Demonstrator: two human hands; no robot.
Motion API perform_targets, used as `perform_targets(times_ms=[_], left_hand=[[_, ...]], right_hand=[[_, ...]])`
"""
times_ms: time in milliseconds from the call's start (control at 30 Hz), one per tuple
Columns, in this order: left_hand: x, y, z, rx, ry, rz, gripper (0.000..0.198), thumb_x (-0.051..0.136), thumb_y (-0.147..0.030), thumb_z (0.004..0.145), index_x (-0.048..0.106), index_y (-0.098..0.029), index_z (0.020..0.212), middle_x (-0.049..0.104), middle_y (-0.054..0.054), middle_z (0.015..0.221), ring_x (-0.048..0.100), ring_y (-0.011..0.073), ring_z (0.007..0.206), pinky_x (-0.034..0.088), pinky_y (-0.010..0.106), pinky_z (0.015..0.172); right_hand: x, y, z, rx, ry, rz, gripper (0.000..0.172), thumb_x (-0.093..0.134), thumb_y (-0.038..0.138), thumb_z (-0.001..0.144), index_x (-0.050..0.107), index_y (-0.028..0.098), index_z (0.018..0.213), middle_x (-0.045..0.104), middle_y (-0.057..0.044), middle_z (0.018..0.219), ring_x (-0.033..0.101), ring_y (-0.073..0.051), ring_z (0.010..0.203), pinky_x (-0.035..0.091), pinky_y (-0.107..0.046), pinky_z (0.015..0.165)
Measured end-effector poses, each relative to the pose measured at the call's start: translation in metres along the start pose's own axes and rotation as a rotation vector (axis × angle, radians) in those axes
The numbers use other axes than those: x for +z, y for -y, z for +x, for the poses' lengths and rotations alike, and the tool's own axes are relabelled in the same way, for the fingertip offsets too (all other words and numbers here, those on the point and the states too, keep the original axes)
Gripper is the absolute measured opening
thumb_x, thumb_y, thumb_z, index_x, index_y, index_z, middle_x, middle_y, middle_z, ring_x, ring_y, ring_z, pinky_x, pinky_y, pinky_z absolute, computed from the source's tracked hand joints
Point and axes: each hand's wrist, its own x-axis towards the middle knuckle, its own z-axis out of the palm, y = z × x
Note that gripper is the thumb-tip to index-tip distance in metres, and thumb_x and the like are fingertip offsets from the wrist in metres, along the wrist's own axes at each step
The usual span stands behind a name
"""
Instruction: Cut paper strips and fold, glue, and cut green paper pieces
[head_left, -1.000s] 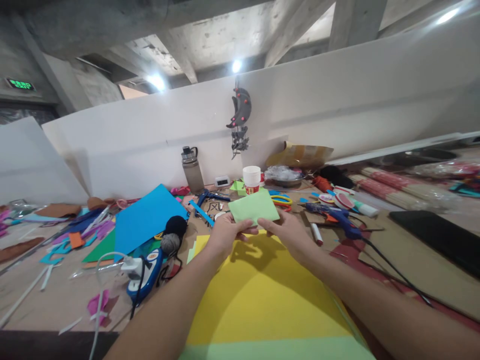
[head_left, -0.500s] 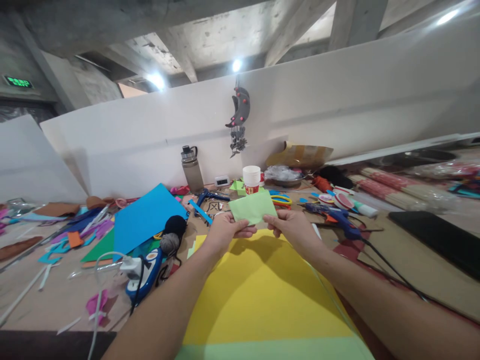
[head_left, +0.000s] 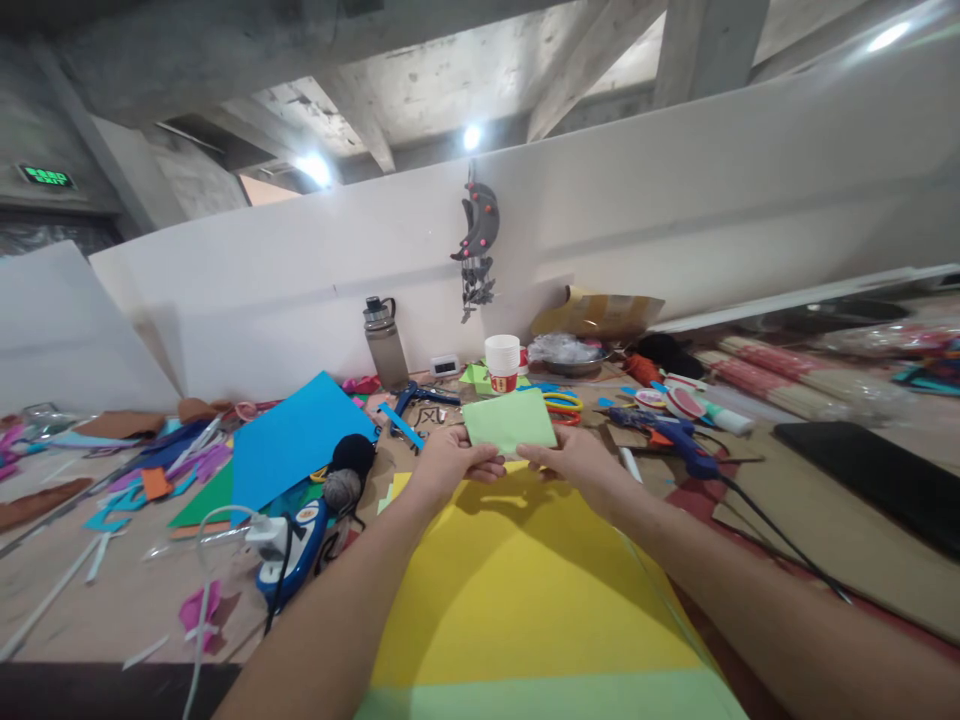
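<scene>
Between my two hands is a small light green piece of paper (head_left: pixel 511 421), raised above the table. My left hand (head_left: pixel 454 464) pinches its lower left corner between thumb and fingers. At its lower right edge, my right hand (head_left: pixel 574 462) grips it in the same way, the thumb lying across the front. Below both hands lies a large yellow sheet (head_left: pixel 525 590), with a light green sheet (head_left: pixel 555 697) showing along its near edge. My forearms cast shadows over the yellow sheet.
Left are a blue sheet (head_left: pixel 296 440), yarn balls (head_left: pixel 343 490) and a power strip (head_left: pixel 294 550). Behind stand a bottle (head_left: pixel 385 345) and stacked paper cups (head_left: pixel 502 358). A blue glue gun (head_left: pixel 690 447) with a trailing cord lies right, beside a black slab (head_left: pixel 874 485).
My right hand's thumb has shifted slightly left along the paper's lower edge. The green paper stays between both hands, and the view has moved a little.
</scene>
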Motion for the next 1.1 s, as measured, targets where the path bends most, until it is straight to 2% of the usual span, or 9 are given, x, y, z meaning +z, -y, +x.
perform_targets(times_ms=[133,233,467,600,700,767,833,933,1100], left_hand=[[0.006,0.008,-0.001,0.045,0.076,0.005,0.038,0.086,-0.029,0.057,0.069,-0.009,0.084,0.074,0.012,0.074,0.07,0.0176,0.06,0.057,0.024,0.057],[0.006,0.012,-0.001,0.042,0.099,0.003,0.039,0.086,-0.031,0.056,0.069,-0.009,0.083,0.074,0.011,0.071,0.07,0.0182,0.06,0.057,0.025,0.057],[-0.005,0.005,0.003,-0.043,0.06,-0.022,0.024,0.081,-0.023,0.065,0.065,-0.009,0.076,0.073,0.011,0.067,0.069,0.0162,0.055,0.056,0.022,0.053],[-0.006,0.003,0.004,-0.054,0.061,-0.033,0.018,0.07,-0.026,0.078,0.064,-0.009,0.081,0.074,0.013,0.072,0.069,0.0155,0.056,0.056,0.022,0.055],[-0.004,0.004,0.003,-0.071,0.047,-0.012,0.018,0.065,-0.027,0.082,0.063,-0.01,0.08,0.073,0.013,0.069,0.069,0.0155,0.054,0.055,0.022,0.053],[-0.002,0.006,0.003,-0.077,0.061,0.001,0.022,0.068,-0.031,0.08,0.064,-0.01,0.08,0.072,0.012,0.065,0.068,0.016,0.052,0.054,0.022,0.051],[-0.001,0.009,0.002,-0.067,0.082,0.005,0.031,0.072,-0.039,0.074,0.066,-0.01,0.081,0.072,0.011,0.065,0.068,0.0167,0.054,0.054,0.023,0.051],[-0.003,0.012,0.004,0.014,0.061,0.002,0.043,0.077,-0.048,0.065,0.069,-0.011,0.086,0.073,0.009,0.072,0.069,0.0183,0.061,0.055,0.026,0.054],[-0.005,0.013,0.006,0.086,0.014,0.021,0.049,0.079,-0.051,0.059,0.071,-0.013,0.089,0.073,0.006,0.077,0.067,0.0189,0.065,0.055,0.028,0.055]], right_hand=[[0.006,0.0,-0.004,-0.028,-0.014,0.002,0.027,0.078,0.037,0.056,0.062,0.015,0.057,0.06,0.0,0.05,0.049,-0.011,0.046,0.039,-0.025,0.047],[0.006,-0.002,-0.004,-0.035,0.001,0.003,0.03,0.077,0.037,0.056,0.059,0.015,0.05,0.057,-0.001,0.045,0.048,-0.011,0.044,0.037,-0.025,0.046],[-0.004,-0.003,0.001,0.009,-0.008,0.088,0.037,0.078,0.048,0.055,0.064,0.014,0.058,0.062,-0.003,0.053,0.052,-0.011,0.044,0.043,-0.025,0.048],[-0.005,-0.002,0.0,0.021,-0.017,0.079,0.035,0.078,0.047,0.057,0.062,0.016,0.056,0.06,-0.001,0.051,0.051,-0.01,0.042,0.042,-0.024,0.045],[-0.005,0.001,-0.001,0.012,-0.005,0.123,0.035,0.08,0.046,0.055,0.065,0.016,0.065,0.064,-0.002,0.06,0.053,-0.011,0.047,0.045,-0.024,0.045],[-0.004,0.003,-0.001,-0.002,-0.021,0.141,0.038,0.081,0.046,0.054,0.067,0.015,0.07,0.065,-0.003,0.063,0.053,-0.011,0.05,0.046,-0.024,0.046],[-0.004,0.004,-0.001,-0.024,-0.054,0.118,0.039,0.081,0.047,0.054,0.067,0.015,0.069,0.062,-0.001,0.057,0.05,-0.01,0.047,0.044,-0.024,0.044],[-0.001,0.005,-0.002,-0.033,-0.039,0.052,0.038,0.081,0.047,0.053,0.068,0.014,0.069,0.058,0.001,0.05,0.046,-0.009,0.043,0.04,-0.023,0.042],[0.003,0.003,-0.005,-0.019,0.035,0.108,0.043,0.08,0.048,0.056,0.072,0.016,0.085,0.072,-0.004,0.072,0.061,-0.017,0.058,0.048,-0.027,0.053]])
